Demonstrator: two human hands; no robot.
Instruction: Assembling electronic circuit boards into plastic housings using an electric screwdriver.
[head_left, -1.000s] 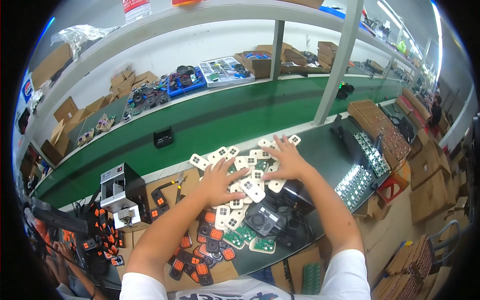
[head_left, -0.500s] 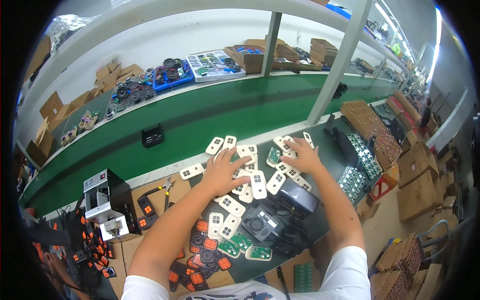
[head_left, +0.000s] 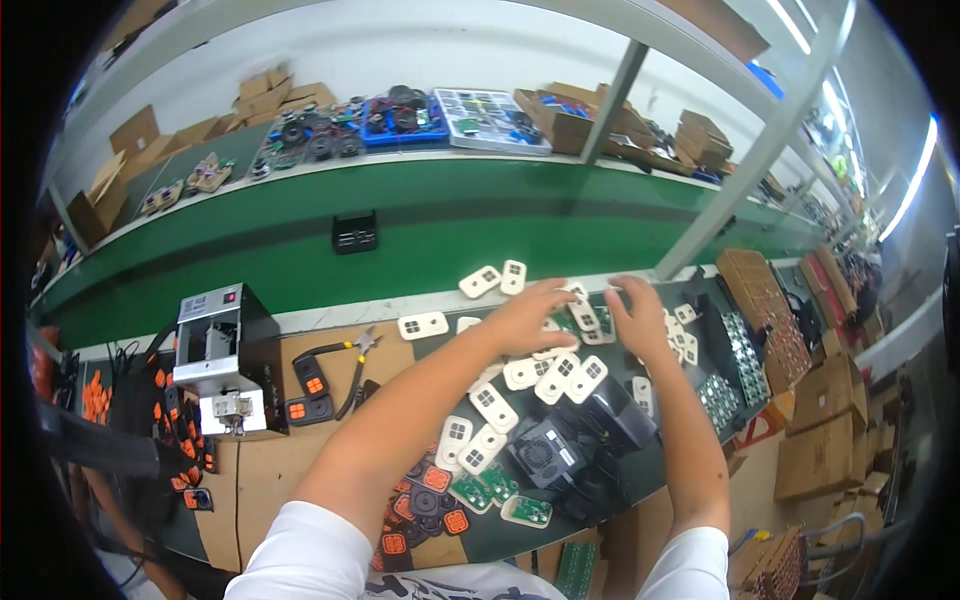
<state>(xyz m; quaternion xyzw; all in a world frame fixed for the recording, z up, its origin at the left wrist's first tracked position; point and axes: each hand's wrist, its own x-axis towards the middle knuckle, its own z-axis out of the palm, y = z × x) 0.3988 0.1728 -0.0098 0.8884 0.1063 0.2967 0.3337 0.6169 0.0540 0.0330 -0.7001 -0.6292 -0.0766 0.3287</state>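
Note:
White plastic casings (head_left: 490, 408) with dark four-part button pads lie in a loose heap on the dark green mat. Over the far part of the heap is my left hand (head_left: 530, 320), its thumb and fingers apart around several casings. Facing it across the casings, my right hand (head_left: 637, 315) has its fingers spread and curved. Between the two hands, one white casing (head_left: 582, 315) stands tilted, with green circuit boards beside it. My left fingers hide part of the heap, and whether they press on a casing is unclear. Two casings (head_left: 481, 281) lie beyond my left hand.
Black-and-orange casings (head_left: 433, 476) and a black power unit (head_left: 547, 452) lie nearer me. Leftward are cutting pliers (head_left: 362, 352) and a small bench machine (head_left: 225, 365). Boards (head_left: 740, 350) and a cardboard tray (head_left: 750, 285) stand right. Another person's arm (head_left: 108, 505) shows at lower left.
My hands have come closer together, with casings gathered between them. My left hand has moved right across the heap. The whole view has shifted.

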